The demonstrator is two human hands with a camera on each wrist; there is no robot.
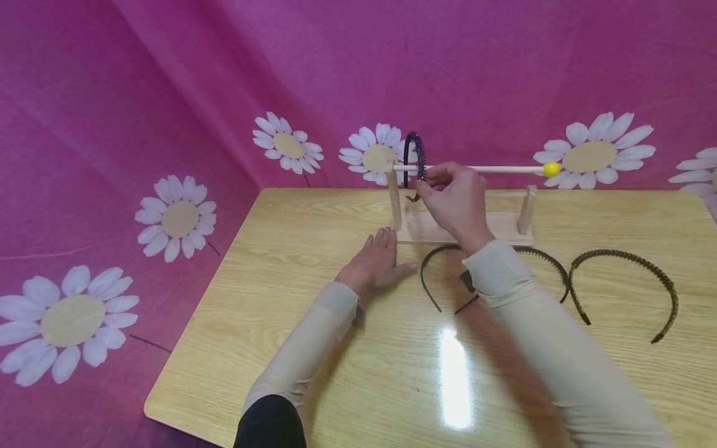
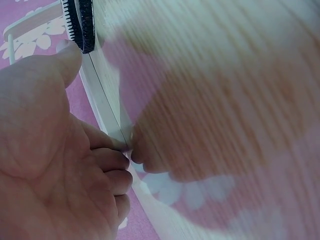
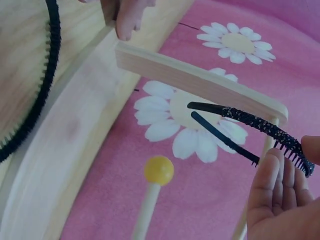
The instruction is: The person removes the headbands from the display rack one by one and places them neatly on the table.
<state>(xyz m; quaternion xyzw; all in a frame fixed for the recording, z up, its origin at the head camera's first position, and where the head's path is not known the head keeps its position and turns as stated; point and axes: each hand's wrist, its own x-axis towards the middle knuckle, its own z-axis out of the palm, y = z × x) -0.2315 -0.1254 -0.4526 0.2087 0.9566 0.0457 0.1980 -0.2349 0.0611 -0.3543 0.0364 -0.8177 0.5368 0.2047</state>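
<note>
In the head view my right hand point(image 1: 456, 196) pinches a dark, glittery headband point(image 1: 421, 155) near its lower end. The band loops over the pale rod point(image 1: 504, 169) of a wooden stand point(image 1: 394, 199), close to the left upright. The right wrist view has the headband point(image 3: 260, 127) with its comb teeth and both tips, the thumb and fingers of my right hand point(image 3: 285, 200) at its bend. My left hand point(image 1: 375, 261) lies palm down on the table by the stand's left foot, fingers extended; its fingertips point(image 2: 122, 147) come right up to the base in the left wrist view.
A yellow ball point(image 1: 551, 168) caps the rod's right end. Dark toothed headbands point(image 1: 546, 256) lie in front of the stand, partly hidden by my right forearm. A bronze-toned headband point(image 1: 638, 256) lies farther right on the wooden table point(image 1: 269, 249). Behind hangs a pink flowered cloth point(image 1: 476, 74).
</note>
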